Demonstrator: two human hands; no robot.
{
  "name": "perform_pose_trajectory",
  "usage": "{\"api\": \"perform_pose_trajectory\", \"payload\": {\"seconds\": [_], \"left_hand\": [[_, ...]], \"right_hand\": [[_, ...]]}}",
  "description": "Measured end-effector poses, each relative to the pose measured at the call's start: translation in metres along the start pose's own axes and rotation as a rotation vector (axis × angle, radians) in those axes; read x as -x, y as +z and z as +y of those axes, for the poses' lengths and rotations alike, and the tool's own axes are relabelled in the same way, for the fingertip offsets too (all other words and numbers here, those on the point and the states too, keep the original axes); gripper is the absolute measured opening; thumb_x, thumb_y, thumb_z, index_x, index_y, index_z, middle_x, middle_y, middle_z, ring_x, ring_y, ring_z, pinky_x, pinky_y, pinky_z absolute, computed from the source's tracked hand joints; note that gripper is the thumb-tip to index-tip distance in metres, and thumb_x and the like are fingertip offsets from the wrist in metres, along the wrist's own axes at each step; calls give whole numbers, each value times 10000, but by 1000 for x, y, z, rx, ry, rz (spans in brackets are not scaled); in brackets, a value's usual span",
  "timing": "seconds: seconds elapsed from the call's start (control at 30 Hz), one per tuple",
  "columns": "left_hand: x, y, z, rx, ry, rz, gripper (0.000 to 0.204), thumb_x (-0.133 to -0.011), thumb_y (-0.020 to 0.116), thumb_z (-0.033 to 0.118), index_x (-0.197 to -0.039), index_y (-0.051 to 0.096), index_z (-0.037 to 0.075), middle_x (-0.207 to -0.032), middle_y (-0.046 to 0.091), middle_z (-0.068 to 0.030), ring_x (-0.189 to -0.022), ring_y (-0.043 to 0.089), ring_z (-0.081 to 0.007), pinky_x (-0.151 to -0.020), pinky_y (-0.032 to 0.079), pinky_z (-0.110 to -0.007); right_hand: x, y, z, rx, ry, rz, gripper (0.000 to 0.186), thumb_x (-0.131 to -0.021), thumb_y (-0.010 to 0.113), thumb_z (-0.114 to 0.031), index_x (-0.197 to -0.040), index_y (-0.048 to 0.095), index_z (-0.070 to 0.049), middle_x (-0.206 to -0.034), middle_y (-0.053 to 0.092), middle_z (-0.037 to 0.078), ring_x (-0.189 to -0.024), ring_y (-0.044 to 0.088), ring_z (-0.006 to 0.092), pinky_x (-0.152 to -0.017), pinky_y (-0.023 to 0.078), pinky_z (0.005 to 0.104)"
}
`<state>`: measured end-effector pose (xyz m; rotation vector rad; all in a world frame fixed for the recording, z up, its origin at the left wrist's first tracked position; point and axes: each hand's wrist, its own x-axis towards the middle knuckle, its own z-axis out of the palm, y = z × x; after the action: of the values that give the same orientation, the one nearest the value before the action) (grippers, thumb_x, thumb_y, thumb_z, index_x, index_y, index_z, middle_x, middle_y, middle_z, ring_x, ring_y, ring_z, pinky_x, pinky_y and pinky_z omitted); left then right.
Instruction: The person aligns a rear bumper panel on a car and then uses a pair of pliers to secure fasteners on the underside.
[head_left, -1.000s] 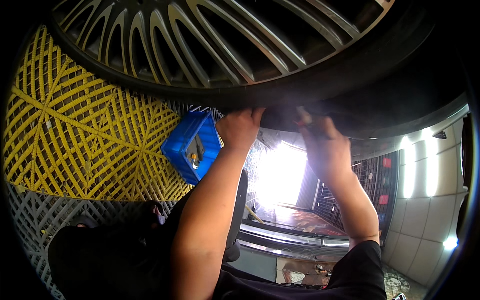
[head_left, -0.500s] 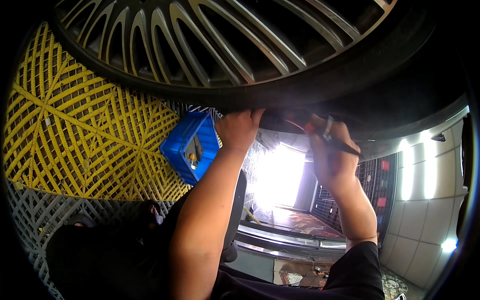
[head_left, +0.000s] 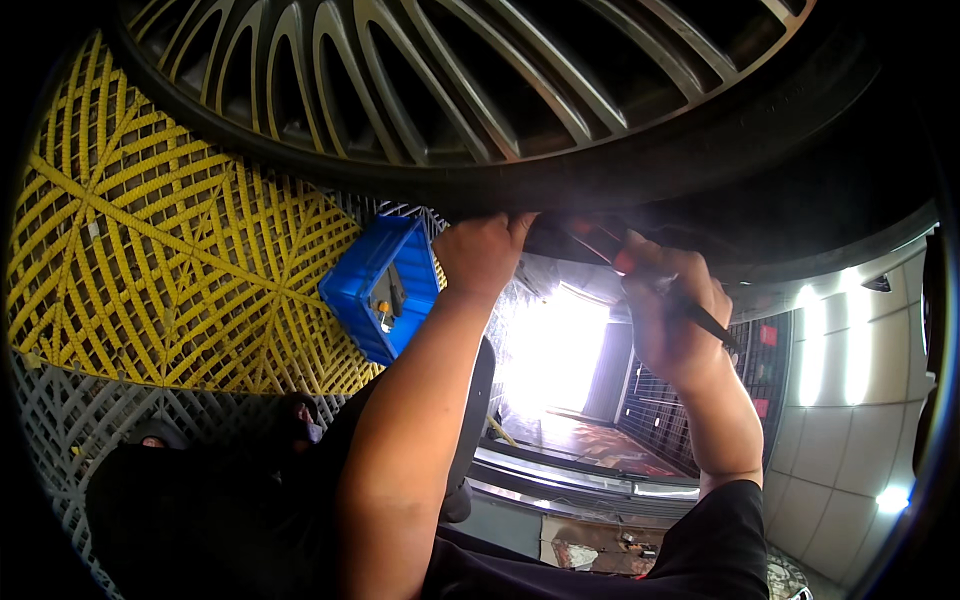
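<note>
A large alloy wheel with silver spokes (head_left: 590, 95) and a black tyre (head_left: 440, 187) fills the top of the view. My left hand (head_left: 480, 257) is raised to the tyre's lower edge with its fingers curled in. Whatever those fingertips hold is lost in shadow. Farther right, my right hand (head_left: 670, 305) is closed around a slim tool (head_left: 712, 326) with a dark end that sticks out below the fist. Its red and shiny front part points up and left into the dark space behind the tyre. The tool's tip and exact kind cannot be made out.
A blue plastic bin (head_left: 352, 290) with a few small tools inside stands beyond my left forearm. Yellow floor grating (head_left: 180, 260) spreads across the left, with grey grating (head_left: 60, 440) nearer me. Bright light comes from an opening (head_left: 560, 350) between my arms.
My right hand has turned and shifted slightly right and down, swinging the tool's dark end lower. More of its red front part shows. My left hand stays almost where it was.
</note>
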<state>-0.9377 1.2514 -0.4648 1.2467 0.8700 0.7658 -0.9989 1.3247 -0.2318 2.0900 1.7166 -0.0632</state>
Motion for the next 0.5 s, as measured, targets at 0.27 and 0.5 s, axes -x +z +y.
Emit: {"api": "perform_pose_trajectory", "payload": {"seconds": [0.27, 0.5], "left_hand": [[-1, -4, 1, 27, -22, -59, 407, -903, 664, 551, -883, 752, 153, -777, 713, -100, -670, 700, -325, -572, 535, -431], [-2, -12, 8, 18, -61, -181, 397, -918, 669, 510, -900, 793, 134, -806, 736, -112, -700, 712, -330, -598, 548, -426]], "right_hand": [[-4, 4, -10, 169, 190, -100, 174, -941, 697, -128, -1077, 664, -25, -883, 710, 166, -704, 724, 342, -582, 551, 390], [8, 16, 7, 357, 172, -323, 231, -926, 688, -83, -1135, 651, 8, -891, 727, 151, -721, 743, 287, -635, 580, 348]]}}
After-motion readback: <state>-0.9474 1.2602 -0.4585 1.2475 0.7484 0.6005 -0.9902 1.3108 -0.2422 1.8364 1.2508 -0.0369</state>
